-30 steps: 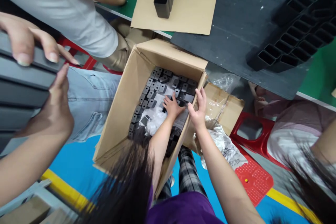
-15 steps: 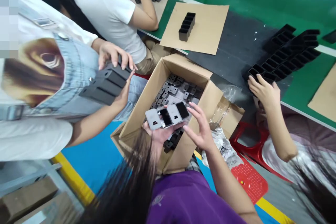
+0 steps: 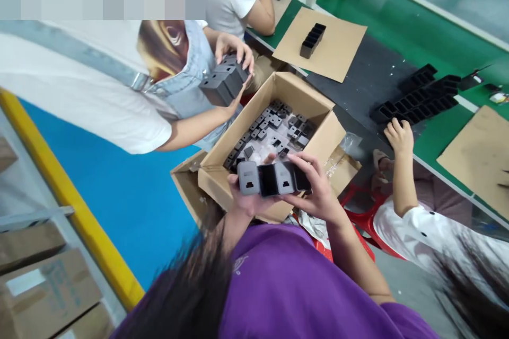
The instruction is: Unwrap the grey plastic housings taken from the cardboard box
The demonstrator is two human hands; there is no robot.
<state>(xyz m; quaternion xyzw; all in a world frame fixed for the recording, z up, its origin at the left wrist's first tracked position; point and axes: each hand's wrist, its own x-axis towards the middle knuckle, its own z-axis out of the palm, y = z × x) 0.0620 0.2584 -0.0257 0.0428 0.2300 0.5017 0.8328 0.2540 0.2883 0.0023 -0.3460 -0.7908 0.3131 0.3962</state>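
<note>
This place looks like the working floor of a factory. Along a long green surface (image 3: pixel 366 18) several people (image 3: pixel 226 0) are placed close to each other. On it there are cardboard sheets (image 3: pixel 342 50) and rows of black cases (image 3: pixel 421 98), all of similar form. An open carton (image 3: pixel 332 135) contains many dark parts (image 3: pixel 260 132). The floor (image 3: pixel 95 169) is blue, with a yellow stripe (image 3: pixel 89 228), and brown boxes (image 3: pixel 67 296) are at the left beside a grey frame (image 3: pixel 35 217).

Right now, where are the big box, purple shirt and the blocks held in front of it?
Box (image 3: pixel 243 126): head view, inner wall.
Purple shirt (image 3: pixel 286 275): head view, front.
Blocks (image 3: pixel 248 174): head view, leftmost one's grey end.
</note>
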